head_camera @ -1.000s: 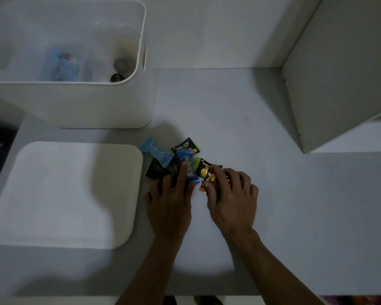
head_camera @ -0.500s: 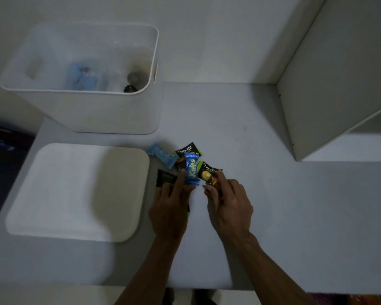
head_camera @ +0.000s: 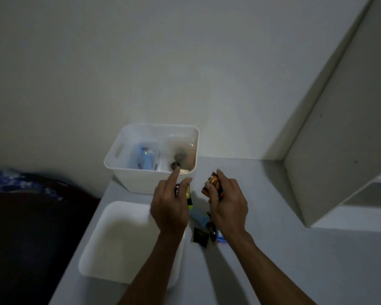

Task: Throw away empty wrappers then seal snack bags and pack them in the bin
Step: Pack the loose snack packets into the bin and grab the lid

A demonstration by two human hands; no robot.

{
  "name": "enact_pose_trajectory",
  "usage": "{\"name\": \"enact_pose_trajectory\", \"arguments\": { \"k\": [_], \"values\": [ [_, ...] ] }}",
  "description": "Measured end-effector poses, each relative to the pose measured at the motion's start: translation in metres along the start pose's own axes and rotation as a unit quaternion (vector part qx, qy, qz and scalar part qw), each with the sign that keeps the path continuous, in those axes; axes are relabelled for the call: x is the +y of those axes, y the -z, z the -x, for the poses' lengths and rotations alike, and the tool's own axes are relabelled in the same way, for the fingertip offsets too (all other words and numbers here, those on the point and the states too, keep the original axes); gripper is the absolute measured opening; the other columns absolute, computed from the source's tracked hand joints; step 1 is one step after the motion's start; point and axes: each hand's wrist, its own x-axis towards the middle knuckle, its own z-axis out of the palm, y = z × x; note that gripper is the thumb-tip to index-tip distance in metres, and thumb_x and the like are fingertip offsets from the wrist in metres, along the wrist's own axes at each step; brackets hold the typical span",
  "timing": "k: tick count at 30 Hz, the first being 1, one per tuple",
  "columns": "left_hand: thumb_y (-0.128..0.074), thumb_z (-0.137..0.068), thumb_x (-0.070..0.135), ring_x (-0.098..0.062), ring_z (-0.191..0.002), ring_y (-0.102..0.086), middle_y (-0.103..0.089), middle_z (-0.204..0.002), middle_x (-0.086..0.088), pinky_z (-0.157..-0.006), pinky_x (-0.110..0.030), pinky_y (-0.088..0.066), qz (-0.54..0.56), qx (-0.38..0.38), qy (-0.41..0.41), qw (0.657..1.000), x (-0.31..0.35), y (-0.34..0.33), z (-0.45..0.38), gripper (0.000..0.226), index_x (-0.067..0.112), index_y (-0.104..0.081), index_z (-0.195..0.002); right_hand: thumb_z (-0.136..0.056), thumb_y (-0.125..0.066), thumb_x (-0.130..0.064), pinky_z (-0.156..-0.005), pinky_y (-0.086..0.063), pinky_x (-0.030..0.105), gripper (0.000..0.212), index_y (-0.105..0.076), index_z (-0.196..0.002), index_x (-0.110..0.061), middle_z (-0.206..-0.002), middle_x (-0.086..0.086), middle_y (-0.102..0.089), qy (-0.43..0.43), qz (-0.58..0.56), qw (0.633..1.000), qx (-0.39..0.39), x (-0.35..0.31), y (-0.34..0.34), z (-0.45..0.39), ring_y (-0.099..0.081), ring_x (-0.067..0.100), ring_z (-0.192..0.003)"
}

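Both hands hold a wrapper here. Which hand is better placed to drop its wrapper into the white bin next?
Left, probably. The left hand with its black wrapper sits right against the white bin, index finger near the rim. The right hand, holding the orange wrapper, hangs farther right, clear of the bin.

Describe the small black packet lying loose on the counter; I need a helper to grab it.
Start at the white bin, then come toward the camera past the flat white lid. Beside the lid's right edge, under the right hand, lies the black packet: square, dark, while its neighbours are blue.

Head view; close, angled down forward
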Motion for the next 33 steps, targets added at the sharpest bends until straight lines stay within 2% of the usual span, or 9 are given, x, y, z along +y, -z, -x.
{"name": "enact_pose_trajectory", "arguments": {
  "k": [4,8,11,17,21,24,28,30,33],
  "values": [
    [-0.060,-0.093,0.042,-0.020,-0.096,-0.064,-0.068,-0.107,-0.002,-0.076,-0.028,-0.046,0.031,0.023,0.036,0.999,0.003,0.018,-0.078,0.034,0.026,-0.065,-0.122,-0.095,-0.060,-0.039,-0.068,-0.042,0.025,0.043,-0.057,-0.135,-0.024,-0.102,-0.001,-0.064,0.012,-0.028,1.000,0.001,-0.064,-0.027,-0.055,-0.061,0.015,-0.090],
    [-0.057,-0.093,0.047,-0.018,-0.096,-0.063,-0.067,-0.109,0.001,-0.080,-0.032,-0.048,0.052,-0.010,0.085,0.995,-0.014,0.011,-0.134,0.034,0.032,-0.063,-0.123,-0.099,-0.050,-0.044,-0.078,-0.044,0.030,0.044,-0.049,-0.140,-0.027,-0.118,0.000,-0.061,0.001,0.014,0.997,-0.078,-0.091,-0.064,-0.089,-0.058,0.019,-0.106],
    [-0.055,-0.093,0.049,-0.021,-0.100,-0.063,-0.068,-0.113,-0.001,-0.083,-0.034,-0.048,0.027,-0.052,0.102,0.993,-0.037,-0.010,-0.160,0.036,0.030,-0.063,-0.123,-0.100,-0.047,-0.042,-0.084,-0.050,0.038,0.042,-0.049,-0.139,-0.026,-0.127,0.002,-0.059,-0.003,0.084,0.986,-0.147,-0.092,-0.092,-0.108,-0.059,0.025,-0.112],
    [-0.049,-0.095,0.051,-0.025,-0.107,-0.061,-0.067,-0.118,-0.005,-0.092,-0.042,-0.047,-0.019,-0.159,0.151,0.976,-0.071,-0.047,-0.174,0.040,0.027,-0.061,-0.125,-0.098,-0.050,-0.035,-0.080,-0.054,0.039,0.032,-0.057,-0.127,-0.023,-0.115,0.004,-0.064,0.000,0.157,0.963,-0.220,-0.073,-0.133,-0.125,-0.063,0.027,-0.102],
    [-0.026,-0.099,0.056,-0.026,-0.113,-0.057,-0.063,-0.123,-0.007,-0.096,-0.042,-0.040,-0.021,-0.247,0.192,0.950,-0.081,-0.059,-0.177,0.055,0.021,-0.058,-0.126,-0.095,-0.056,-0.030,-0.083,-0.055,0.043,0.035,-0.056,-0.129,-0.024,-0.120,0.003,-0.064,0.019,0.171,0.949,-0.262,-0.062,-0.148,-0.129,-0.062,0.028,-0.108],
    [-0.010,-0.097,0.059,-0.030,-0.114,-0.055,-0.061,-0.125,-0.014,-0.104,-0.046,-0.036,0.023,-0.290,0.239,0.927,-0.077,-0.061,-0.179,0.070,0.015,-0.060,-0.119,-0.095,-0.052,-0.039,-0.082,-0.056,0.044,0.033,-0.060,-0.123,-0.023,-0.118,0.005,-0.066,0.015,0.166,0.948,-0.271,-0.059,-0.149,-0.130,-0.064,0.026,-0.103],
    [-0.008,-0.101,0.051,-0.035,-0.128,-0.044,-0.049,-0.139,-0.019,-0.112,-0.046,-0.024,0.040,-0.258,0.292,0.920,-0.052,-0.047,-0.181,0.070,0.007,-0.050,-0.135,-0.097,-0.045,-0.041,-0.085,-0.055,0.044,0.037,-0.061,-0.123,-0.019,-0.122,0.007,-0.065,0.011,0.131,0.962,-0.240,-0.060,-0.135,-0.133,-0.064,0.026,-0.104],
    [-0.009,-0.102,0.050,-0.035,-0.131,-0.042,-0.045,-0.144,-0.019,-0.113,-0.046,-0.022,0.046,-0.251,0.291,0.922,-0.041,-0.039,-0.178,0.068,0.006,-0.046,-0.139,-0.098,-0.045,-0.041,-0.091,-0.054,0.042,0.040,-0.059,-0.128,-0.018,-0.129,0.008,-0.062,0.016,0.118,0.970,-0.213,-0.062,-0.123,-0.135,-0.062,0.026,-0.111],
    [-0.011,-0.099,0.056,-0.033,-0.125,-0.049,-0.053,-0.137,-0.016,-0.111,-0.048,-0.028,0.048,-0.223,0.252,0.940,-0.033,-0.033,-0.170,0.069,0.013,-0.051,-0.134,-0.099,-0.043,-0.044,-0.094,-0.052,0.041,0.046,-0.055,-0.134,-0.018,-0.134,0.008,-0.060,0.013,0.096,0.977,-0.188,-0.061,-0.100,-0.134,-0.059,0.024,-0.116]
  ]
}}
